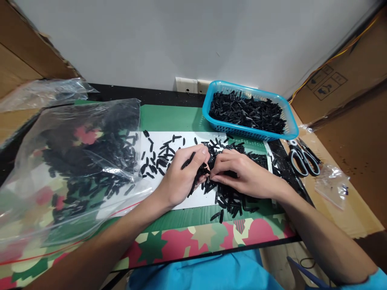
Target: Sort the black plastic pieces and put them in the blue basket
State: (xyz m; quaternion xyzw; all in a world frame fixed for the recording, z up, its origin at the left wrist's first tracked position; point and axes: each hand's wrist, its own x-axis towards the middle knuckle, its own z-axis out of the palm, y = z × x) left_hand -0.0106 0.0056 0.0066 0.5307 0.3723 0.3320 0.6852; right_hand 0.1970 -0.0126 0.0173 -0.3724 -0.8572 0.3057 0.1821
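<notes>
Where the loose black plastic pieces [229, 193] lie heaped on the white sheet [181, 139] at mid-bench, we see both hands meeting over them. The left hand [181, 177] is curled around several pieces, and the right hand [242, 173] pinches one at its fingertips. A blue basket [290, 131] of pieces sits behind, a clear bag [75, 161] to the left.

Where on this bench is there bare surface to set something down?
Free: the green strip between the plastic bag and blue basket, and the patterned front edge below the hands. Crowded: the white sheet, strewn with black parts around left hand and right hand.
</notes>
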